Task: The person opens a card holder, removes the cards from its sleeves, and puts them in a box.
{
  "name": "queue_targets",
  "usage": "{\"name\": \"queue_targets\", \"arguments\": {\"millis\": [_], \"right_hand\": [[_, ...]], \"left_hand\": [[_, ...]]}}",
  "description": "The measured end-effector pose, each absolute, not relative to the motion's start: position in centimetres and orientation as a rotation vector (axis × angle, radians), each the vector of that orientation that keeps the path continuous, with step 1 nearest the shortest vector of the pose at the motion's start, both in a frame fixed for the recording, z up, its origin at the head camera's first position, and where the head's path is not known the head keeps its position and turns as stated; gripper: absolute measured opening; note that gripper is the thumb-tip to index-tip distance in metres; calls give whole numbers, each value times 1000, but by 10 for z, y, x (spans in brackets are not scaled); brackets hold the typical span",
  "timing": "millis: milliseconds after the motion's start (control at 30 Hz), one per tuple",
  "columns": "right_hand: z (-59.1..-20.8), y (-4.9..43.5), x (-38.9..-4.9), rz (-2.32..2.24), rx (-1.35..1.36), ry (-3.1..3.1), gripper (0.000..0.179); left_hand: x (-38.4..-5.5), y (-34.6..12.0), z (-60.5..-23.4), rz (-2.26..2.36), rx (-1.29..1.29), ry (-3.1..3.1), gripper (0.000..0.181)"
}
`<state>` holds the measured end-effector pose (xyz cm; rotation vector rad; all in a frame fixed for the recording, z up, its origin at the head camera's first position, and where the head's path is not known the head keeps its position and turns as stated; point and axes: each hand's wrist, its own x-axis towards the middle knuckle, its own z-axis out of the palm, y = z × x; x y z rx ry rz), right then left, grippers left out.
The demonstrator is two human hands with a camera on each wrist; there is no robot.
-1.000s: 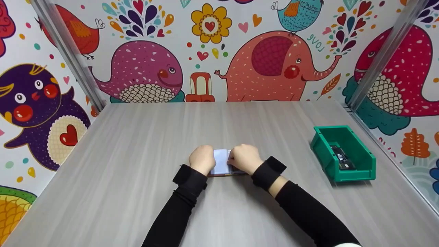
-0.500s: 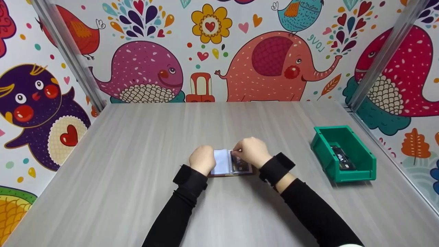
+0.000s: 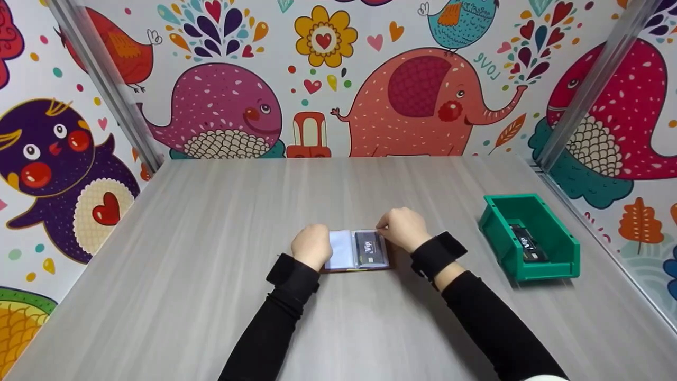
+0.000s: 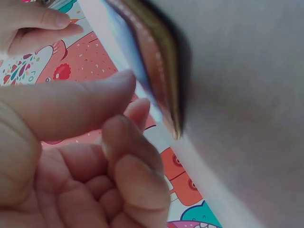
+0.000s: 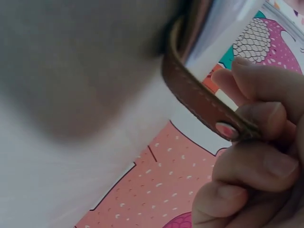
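We see a brown card wallet (image 3: 355, 253) lying open on the grey tabletop (image 3: 211, 254), roughly in the middle and close to the near edge, with our two hands at either end of it. Our left hand (image 3: 312, 245) sits on the wallet's left side, fingers curled down over the pale, clear sleeves; the left wrist view shows the thumb and curled fingertips (image 4: 128, 142) just beside the wallet's brown stitched edge (image 4: 161, 71), but we cannot tell from it whether they actually pinch the leather or only lie against it. Our right hand (image 3: 404, 228) is at the wallet's upper right corner. In the right wrist view its fingers (image 5: 256, 166) are clamped round the brown strap (image 5: 199, 99) with a pink snap stud (image 5: 227, 129) at its tip, the strap running up to the wallet body.

A dark card (image 3: 369, 248) with light lettering shows in the right-hand sleeve of the open wallet, between our two hands.

Well apart, off to the right, stands a green plastic bin (image 3: 550, 264), open at the top, with another dark card (image 3: 528, 243) lying inside it. Both forearms wear black sleeves (image 3: 476, 317) and black wrist bands. Bright cartoon animal wallpaper (image 3: 418, 100) rises behind and beside the tabletop
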<state>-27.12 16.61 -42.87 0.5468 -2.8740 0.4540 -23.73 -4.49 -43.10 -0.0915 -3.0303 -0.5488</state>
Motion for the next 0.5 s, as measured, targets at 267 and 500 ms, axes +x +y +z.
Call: {"name": "queue_targets", "arguments": {"millis": [267, 500], "right_hand": [[-432, 167, -273, 427, 544, -2897, 10], [-435, 166, -273, 395, 540, -2917, 12]], "left_hand": [[-238, -45, -432, -540, -77, -3041, 8], [-237, -44, -431, -542, -73, -3039, 8]]}}
